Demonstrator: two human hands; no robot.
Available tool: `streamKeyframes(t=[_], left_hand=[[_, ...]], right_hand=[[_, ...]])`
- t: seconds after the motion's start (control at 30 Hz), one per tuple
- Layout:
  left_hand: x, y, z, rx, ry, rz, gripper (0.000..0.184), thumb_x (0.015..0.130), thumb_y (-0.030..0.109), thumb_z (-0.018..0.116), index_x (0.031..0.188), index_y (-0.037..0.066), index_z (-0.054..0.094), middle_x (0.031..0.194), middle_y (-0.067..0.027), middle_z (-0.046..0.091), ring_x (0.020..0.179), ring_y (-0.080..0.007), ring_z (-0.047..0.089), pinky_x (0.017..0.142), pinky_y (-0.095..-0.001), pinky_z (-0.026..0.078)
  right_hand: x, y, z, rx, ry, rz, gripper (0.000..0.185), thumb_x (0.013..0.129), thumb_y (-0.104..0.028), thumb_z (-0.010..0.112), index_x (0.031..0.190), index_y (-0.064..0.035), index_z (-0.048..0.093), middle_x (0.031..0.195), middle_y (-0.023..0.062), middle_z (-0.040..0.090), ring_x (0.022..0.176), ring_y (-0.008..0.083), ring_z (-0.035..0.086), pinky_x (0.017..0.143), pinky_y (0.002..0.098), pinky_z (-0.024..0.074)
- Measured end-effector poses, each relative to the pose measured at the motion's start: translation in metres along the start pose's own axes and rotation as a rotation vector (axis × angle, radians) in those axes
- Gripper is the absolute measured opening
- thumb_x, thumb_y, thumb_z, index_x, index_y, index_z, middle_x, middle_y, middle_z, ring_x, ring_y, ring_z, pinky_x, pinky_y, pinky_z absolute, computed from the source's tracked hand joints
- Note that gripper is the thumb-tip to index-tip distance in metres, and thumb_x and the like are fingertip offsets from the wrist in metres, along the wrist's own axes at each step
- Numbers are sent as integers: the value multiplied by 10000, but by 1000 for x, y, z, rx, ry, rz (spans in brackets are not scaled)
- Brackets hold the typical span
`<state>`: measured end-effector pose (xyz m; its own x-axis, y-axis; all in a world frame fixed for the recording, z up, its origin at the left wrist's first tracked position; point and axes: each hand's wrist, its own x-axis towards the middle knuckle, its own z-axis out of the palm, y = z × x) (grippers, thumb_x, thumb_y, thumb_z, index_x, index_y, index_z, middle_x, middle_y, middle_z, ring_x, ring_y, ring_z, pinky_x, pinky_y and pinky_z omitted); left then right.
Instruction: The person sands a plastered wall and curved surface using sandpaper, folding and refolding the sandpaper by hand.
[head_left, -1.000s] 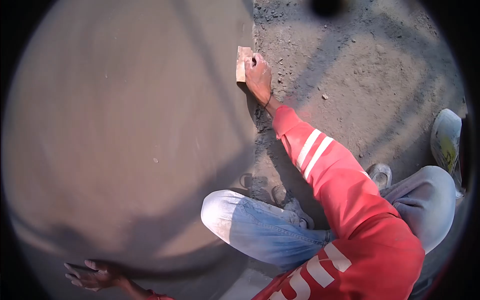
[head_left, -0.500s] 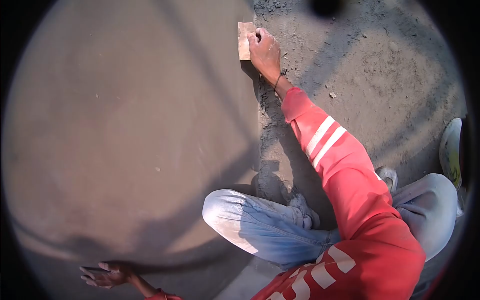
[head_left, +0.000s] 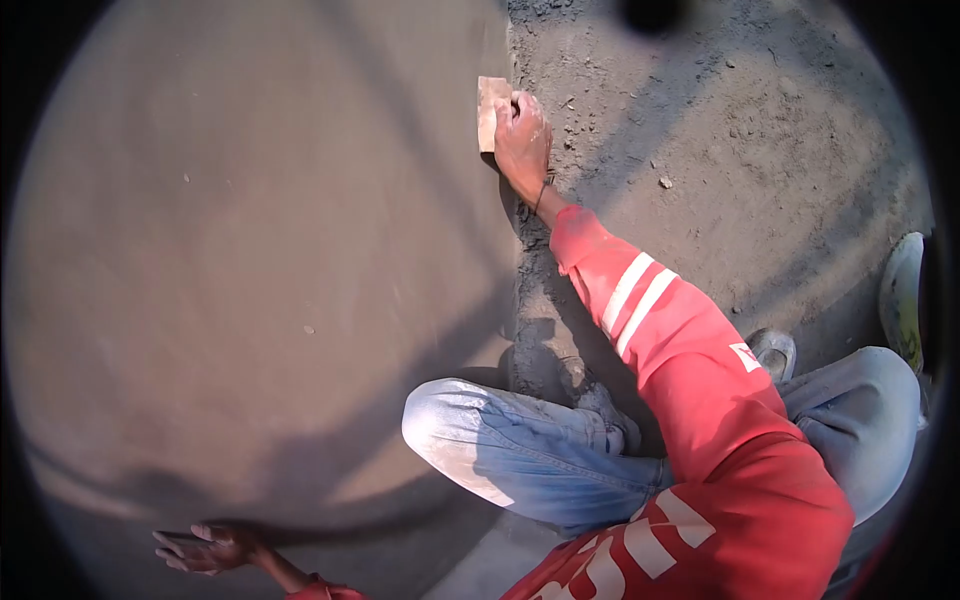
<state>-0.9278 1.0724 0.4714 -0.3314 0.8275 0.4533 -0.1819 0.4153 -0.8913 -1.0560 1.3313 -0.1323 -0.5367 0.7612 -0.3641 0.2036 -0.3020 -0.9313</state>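
My right hand (head_left: 524, 142) grips a small tan wooden float (head_left: 490, 108), a rectangular block held at the right edge of a smooth grey-brown plastered surface (head_left: 250, 300). A dark shadow falls just below the block. Whether the whole face of the block touches the surface, I cannot tell. At the lower left, my left hand (head_left: 200, 550) is open with its fingers apart and nothing in it. It is close to the same smooth surface, over its shadowed part; contact is unclear.
Rough earth (head_left: 760, 150) with crumbs and small stones lies to the right of the surface's edge. My bent knee (head_left: 450, 415) in dusty jeans reaches over the smooth surface. A pale curved object (head_left: 903, 300) stands at the far right. Shadows cross the surface.
My right hand and the wooden float have moved down along the surface's edge, toward my body. My left hand has barely shifted and stays open.
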Motion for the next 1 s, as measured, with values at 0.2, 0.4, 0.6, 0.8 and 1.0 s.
streamKeyframes(t=[0.2,0.4,0.6,0.8,1.0], left_hand=[[-5,24,13,-59,2,-13,596,1060,532,459,1460,105,571,1503,-49,555,1417,-339,451,1163,-515,361],[9,7,6,-48,-25,44,653,1054,596,386,1495,135,525,1522,-115,523,1465,-355,391,1155,-558,338],[-20,15,21,-66,-5,44,658,1067,566,380,1470,67,524,1500,-80,560,1451,-345,409,1177,-538,328],[-36,12,26,-73,-41,-5,616,1064,524,442,1453,57,544,1471,-94,583,1424,-357,434,1168,-516,347],[-26,11,25,-84,-9,14,643,1070,565,377,1442,72,555,1467,-54,598,1423,-355,441,1175,-530,326]], right_hand=[[22,7,0,-93,17,-33,316,1002,-253,557,1115,33,633,1095,267,666,1018,466,643,846,538,507],[-219,90,-25,-190,-119,19,242,1005,-187,551,1147,6,586,1019,220,611,956,430,616,815,520,485],[-24,30,-21,-110,109,-168,232,1001,-220,579,989,12,582,895,193,596,830,415,592,749,513,449],[38,17,-11,-290,-72,-58,345,1000,-296,550,1081,26,644,1053,272,699,1026,493,650,893,567,498],[-207,108,-18,-311,-145,-17,278,1028,-224,502,1152,14,575,1120,262,623,1021,482,620,863,559,495]])
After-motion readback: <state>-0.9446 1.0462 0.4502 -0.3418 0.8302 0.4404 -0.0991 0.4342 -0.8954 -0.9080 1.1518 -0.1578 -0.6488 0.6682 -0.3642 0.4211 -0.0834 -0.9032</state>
